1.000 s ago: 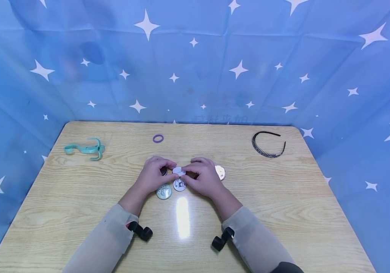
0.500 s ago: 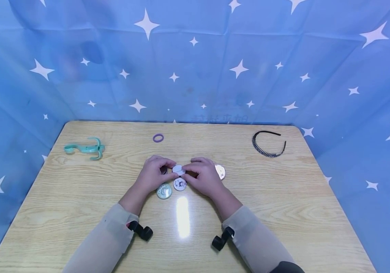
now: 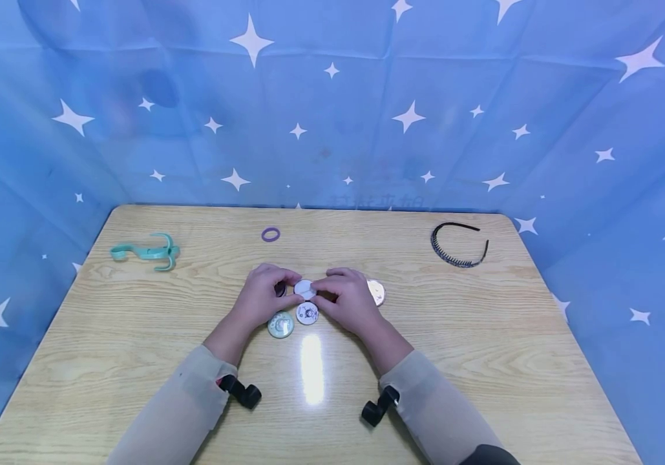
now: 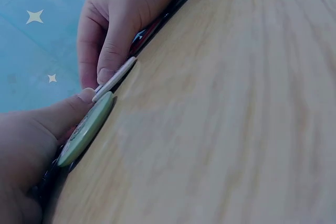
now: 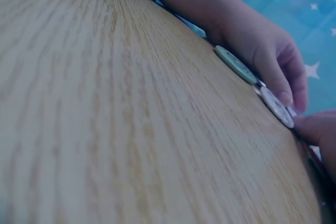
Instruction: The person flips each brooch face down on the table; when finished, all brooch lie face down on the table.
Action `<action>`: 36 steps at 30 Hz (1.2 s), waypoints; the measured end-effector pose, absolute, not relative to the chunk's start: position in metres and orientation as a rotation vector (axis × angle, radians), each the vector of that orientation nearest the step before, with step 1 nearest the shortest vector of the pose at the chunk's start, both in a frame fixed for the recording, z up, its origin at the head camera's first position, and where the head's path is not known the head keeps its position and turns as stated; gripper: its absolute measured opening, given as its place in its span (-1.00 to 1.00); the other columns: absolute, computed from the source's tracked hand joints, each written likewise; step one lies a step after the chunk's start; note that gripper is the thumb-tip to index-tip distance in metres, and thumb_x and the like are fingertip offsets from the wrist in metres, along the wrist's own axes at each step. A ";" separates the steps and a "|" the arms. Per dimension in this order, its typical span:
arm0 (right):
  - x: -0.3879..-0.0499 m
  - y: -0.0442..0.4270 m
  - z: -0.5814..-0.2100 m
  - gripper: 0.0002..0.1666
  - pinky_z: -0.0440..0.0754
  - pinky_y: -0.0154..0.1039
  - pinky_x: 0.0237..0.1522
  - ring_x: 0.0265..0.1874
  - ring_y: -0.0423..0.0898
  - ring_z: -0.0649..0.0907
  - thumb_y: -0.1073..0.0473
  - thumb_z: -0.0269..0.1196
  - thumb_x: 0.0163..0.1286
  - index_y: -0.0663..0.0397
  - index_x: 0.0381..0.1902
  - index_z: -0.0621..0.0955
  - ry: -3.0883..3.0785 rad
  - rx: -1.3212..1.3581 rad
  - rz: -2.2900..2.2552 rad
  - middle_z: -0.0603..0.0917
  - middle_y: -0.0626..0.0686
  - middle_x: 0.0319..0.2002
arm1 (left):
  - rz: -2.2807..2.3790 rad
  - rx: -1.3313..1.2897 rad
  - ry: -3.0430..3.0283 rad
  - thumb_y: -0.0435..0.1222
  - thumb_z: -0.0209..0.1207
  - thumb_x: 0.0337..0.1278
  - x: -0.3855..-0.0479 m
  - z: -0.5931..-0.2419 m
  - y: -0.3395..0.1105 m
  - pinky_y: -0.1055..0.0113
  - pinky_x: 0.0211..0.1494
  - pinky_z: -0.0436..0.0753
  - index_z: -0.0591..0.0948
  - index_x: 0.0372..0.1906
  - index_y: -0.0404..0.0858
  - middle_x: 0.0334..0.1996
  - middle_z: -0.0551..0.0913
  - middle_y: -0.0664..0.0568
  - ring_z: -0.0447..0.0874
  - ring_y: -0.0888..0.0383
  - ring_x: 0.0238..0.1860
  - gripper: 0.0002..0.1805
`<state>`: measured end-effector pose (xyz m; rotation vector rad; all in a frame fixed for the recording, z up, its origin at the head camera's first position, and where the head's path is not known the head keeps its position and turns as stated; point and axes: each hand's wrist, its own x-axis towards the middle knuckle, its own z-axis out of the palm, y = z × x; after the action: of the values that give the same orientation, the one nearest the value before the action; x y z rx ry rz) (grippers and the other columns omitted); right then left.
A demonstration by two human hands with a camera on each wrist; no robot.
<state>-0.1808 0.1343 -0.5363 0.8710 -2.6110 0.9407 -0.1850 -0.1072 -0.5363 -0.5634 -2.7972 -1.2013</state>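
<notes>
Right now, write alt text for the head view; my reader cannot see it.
A person's left hand and right hand hold a pale disc at a wooden table, among other discs. Farther back lie a turquoise hooked item, a purple ring and a black headband.

This looks like a curtained recording booth: blue cloth [image 3: 297,84] printed with white stars [image 3: 252,41] hangs behind and along both sides of a wood-grain table [image 3: 483,342], reflected light [image 3: 311,371] shines on its top, and a black camera [image 3: 242,392] sits at each sleeve [image 3: 175,403]. The building around it cannot be told.
</notes>
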 end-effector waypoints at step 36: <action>-0.175 0.134 -0.530 -0.74 0.56 0.12 0.22 0.02 0.07 0.74 0.14 0.46 0.31 0.05 -0.06 0.85 -2.364 0.810 0.849 0.83 0.05 -0.02 | -1.111 -0.626 -2.781 -0.10 0.62 0.09 -0.186 -0.539 -0.107 -0.06 0.41 0.40 0.79 0.10 -0.13 0.01 0.80 0.08 0.61 0.02 0.16 -0.53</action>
<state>-0.1754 0.1341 -0.5297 0.8099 -2.3644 0.8493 -0.1863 -0.1069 -0.5388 -0.6262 -2.7807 -1.1110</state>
